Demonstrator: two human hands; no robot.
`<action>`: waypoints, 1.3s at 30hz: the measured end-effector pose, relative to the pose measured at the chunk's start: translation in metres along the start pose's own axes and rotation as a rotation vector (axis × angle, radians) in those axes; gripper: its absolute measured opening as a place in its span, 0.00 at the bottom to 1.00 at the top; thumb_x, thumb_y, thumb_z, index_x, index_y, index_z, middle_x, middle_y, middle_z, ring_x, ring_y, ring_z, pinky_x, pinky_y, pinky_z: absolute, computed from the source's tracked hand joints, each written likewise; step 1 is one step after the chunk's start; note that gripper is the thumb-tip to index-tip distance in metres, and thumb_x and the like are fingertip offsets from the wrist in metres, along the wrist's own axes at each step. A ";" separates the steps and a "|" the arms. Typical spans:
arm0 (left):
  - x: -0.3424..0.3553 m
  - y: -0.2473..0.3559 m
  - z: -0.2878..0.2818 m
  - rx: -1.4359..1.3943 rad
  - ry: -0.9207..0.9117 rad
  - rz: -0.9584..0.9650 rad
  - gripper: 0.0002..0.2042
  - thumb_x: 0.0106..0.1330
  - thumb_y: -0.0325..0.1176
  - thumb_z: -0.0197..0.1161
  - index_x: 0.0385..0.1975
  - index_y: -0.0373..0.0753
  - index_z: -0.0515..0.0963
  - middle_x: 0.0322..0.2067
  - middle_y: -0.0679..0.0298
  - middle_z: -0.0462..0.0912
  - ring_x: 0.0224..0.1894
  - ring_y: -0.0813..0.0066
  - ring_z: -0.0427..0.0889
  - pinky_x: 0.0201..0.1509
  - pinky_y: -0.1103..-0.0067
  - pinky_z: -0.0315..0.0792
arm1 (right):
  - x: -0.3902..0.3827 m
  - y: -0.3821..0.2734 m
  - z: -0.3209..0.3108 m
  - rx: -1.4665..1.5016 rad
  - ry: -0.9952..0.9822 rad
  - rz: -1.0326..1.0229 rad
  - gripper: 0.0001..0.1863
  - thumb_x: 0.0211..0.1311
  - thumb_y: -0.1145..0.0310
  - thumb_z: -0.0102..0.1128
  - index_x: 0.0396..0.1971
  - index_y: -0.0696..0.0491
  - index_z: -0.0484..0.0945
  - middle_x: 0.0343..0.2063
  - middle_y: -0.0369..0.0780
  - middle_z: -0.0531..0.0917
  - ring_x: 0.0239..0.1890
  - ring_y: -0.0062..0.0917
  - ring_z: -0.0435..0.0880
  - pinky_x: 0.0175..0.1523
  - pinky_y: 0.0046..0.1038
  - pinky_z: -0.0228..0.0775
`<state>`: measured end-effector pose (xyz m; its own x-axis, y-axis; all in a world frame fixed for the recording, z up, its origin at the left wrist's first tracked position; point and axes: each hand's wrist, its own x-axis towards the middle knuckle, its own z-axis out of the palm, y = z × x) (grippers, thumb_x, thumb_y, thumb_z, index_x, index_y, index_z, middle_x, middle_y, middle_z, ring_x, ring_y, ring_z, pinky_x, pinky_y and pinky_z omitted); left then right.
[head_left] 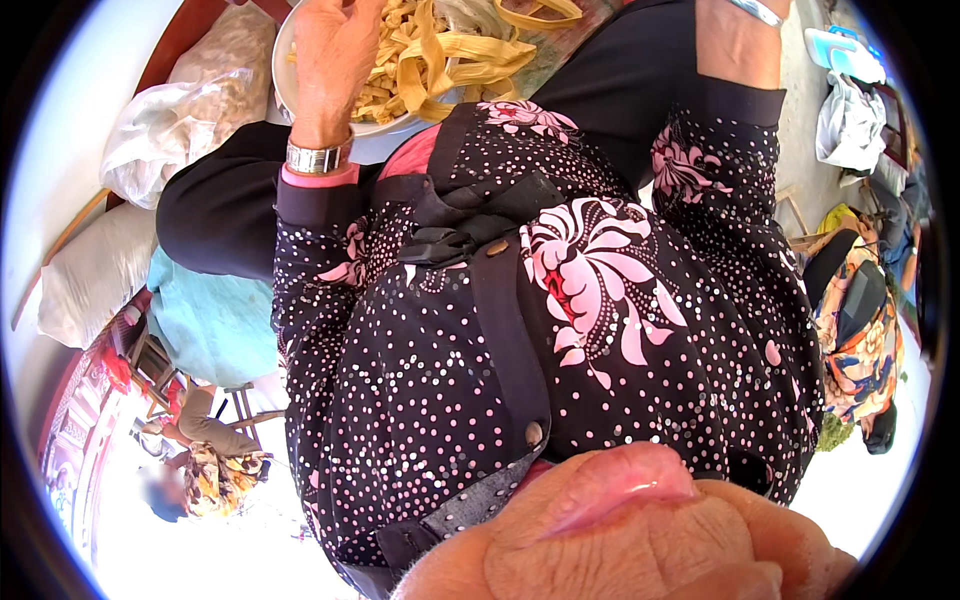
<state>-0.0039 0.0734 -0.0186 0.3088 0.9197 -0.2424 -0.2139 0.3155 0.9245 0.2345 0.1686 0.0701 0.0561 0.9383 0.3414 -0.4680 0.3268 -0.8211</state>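
Observation:
My left hand (336,62), with a metal watch on its wrist, reaches over a white round plate (285,75) at the top; its fingertips are cut off by the edge, so their hold is hidden. Pale yellow pieces and long flat strips (435,70) lie heaped beside it. My right forearm, with a band at the wrist, rises out of the top edge at the right, and that hand is out of view. My black patterned shirt and dark trousers fill much of the middle.
Clear plastic sacks (155,150), a white sack (95,275) and a turquoise cloth (210,315) line the left. Another person (215,450) is near wooden furniture at lower left. On the right are a blue-and-white container (840,50), a white bag (850,130) and piled patterned cloth (860,360).

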 end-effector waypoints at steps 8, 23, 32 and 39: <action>0.015 -0.026 0.008 -0.612 -0.215 -0.239 0.29 0.83 0.52 0.36 0.55 0.29 0.73 0.51 0.44 0.83 0.54 0.56 0.84 0.58 0.63 0.79 | -0.087 0.028 0.048 -0.147 -0.278 0.446 0.20 0.82 0.56 0.46 0.36 0.57 0.76 0.25 0.31 0.71 0.29 0.13 0.69 0.38 0.18 0.65; -0.002 -0.070 -0.094 -0.877 -0.166 -0.099 0.17 0.76 0.37 0.43 0.50 0.31 0.74 0.35 0.61 0.75 0.37 0.67 0.76 0.61 0.62 0.74 | -0.134 0.093 0.026 -0.046 -0.229 0.456 0.15 0.78 0.63 0.55 0.45 0.59 0.83 0.35 0.36 0.87 0.40 0.17 0.86 0.48 0.22 0.78; -0.037 0.016 -0.022 -0.687 0.126 -0.140 0.19 0.78 0.43 0.42 0.47 0.32 0.73 0.32 0.62 0.70 0.39 0.63 0.71 0.64 0.52 0.66 | -0.143 0.094 -0.005 0.000 -0.033 0.744 0.17 0.78 0.58 0.54 0.47 0.57 0.81 0.33 0.32 0.84 0.39 0.18 0.85 0.45 0.24 0.80; -0.026 0.003 -0.034 -0.594 -0.120 -0.237 0.20 0.78 0.44 0.45 0.21 0.41 0.65 0.18 0.67 0.63 0.25 0.72 0.64 0.37 0.77 0.65 | -0.147 0.099 -0.002 -0.025 -0.095 0.654 0.16 0.78 0.58 0.54 0.45 0.56 0.82 0.32 0.32 0.84 0.38 0.17 0.86 0.41 0.21 0.79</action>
<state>-0.0446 0.0582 -0.0193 0.5049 0.7874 -0.3538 -0.5923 0.6141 0.5216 0.1814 0.0638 -0.0621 -0.3112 0.9306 -0.1930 -0.3590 -0.3031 -0.8827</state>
